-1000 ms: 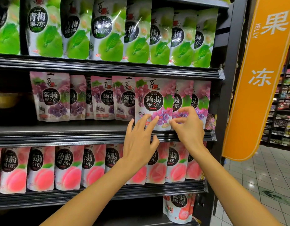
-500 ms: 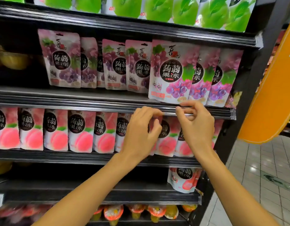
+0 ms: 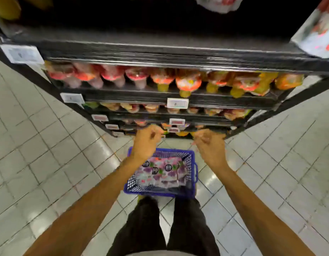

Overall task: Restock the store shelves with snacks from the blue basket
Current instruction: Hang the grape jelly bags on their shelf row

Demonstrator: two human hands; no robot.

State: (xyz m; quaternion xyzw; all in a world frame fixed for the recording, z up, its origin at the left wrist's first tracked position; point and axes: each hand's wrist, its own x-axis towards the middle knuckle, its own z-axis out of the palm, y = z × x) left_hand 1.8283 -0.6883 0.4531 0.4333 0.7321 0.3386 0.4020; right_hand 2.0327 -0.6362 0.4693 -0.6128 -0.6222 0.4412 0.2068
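Observation:
A blue basket (image 3: 190, 189) stands on the tiled floor in front of my feet. Several purple grape jelly pouches (image 3: 160, 172) lie flat inside it. My left hand (image 3: 146, 143) hangs above the basket's far left corner, fingers loosely curled, holding nothing. My right hand (image 3: 209, 145) hangs above the far right corner, fingers also loosely curled and empty. Both hands are in front of the lowest shelves.
The dark shelf unit (image 3: 160, 52) rises ahead with rows of jelly cups (image 3: 185, 82) and white price tags (image 3: 177, 103). A pouch (image 3: 317, 37) hangs at the upper right. My dark trouser legs (image 3: 160, 228) stand behind the basket. Grey floor tiles (image 3: 39, 163) spread to both sides.
The view has swung down from the grape pouch shelf to the floor. Both hands have left the shelf edge and dropped to just above the basket.

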